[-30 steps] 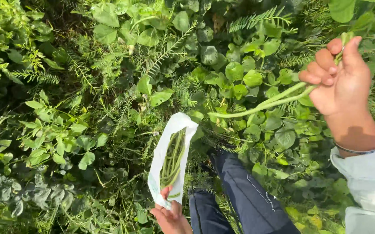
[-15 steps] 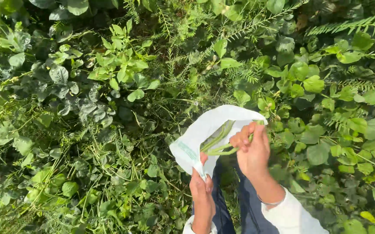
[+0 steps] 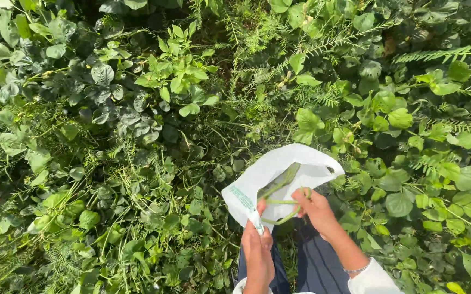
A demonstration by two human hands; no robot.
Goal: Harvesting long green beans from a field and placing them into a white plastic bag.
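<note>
While your left hand (image 3: 257, 247) pinches the white bag (image 3: 279, 177) open at lower centre, your right hand (image 3: 317, 209) grips long green beans (image 3: 282, 202) at its mouth. Their looped ends may catch the rim and spill into the leaves (image 3: 137, 163).

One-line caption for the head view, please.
Left hand holds a white plastic bag open while right hand feeds in long green beans.

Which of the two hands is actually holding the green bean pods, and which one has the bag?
The right hand holds the looped green pods at the bag's mouth; the left hand only pinches the white bag edge.
</note>
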